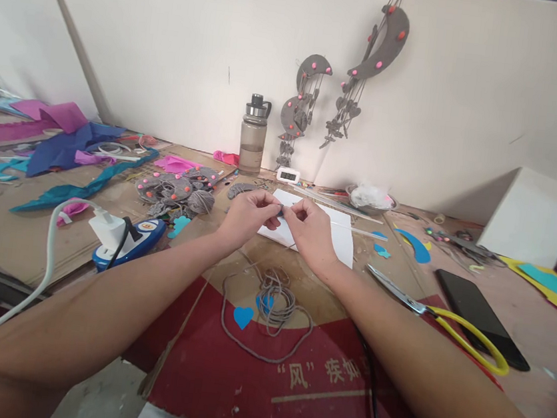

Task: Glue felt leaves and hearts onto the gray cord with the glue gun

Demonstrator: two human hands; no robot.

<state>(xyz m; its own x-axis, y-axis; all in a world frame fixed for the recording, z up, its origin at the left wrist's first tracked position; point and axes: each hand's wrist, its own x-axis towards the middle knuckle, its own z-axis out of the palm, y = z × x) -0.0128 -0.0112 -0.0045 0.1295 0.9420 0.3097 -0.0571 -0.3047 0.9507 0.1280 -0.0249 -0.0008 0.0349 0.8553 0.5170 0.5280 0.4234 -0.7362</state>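
My left hand [252, 213] and my right hand [307, 224] meet over a white sheet of paper [340, 235]. Between their pinched fingertips is a small dark grey piece [281, 210]; fingers cover most of it, so its shape cannot be made out. Grey yarn [280, 306] lies in loose loops on the cardboard below, one strand leading up toward my right hand. Under and beside the loops are blue paper hearts [243, 317]. A white stick [369, 233] pokes out to the right of my right hand.
Yellow-handled scissors [418, 307] and a black phone [480, 316] lie right. A blue-and-white power strip [128, 245] with a white cable sits left, near grey yarn-covered shapes [173, 187]. A water bottle [253, 136] stands behind; grey moon hangings [387, 47] are on the wall.
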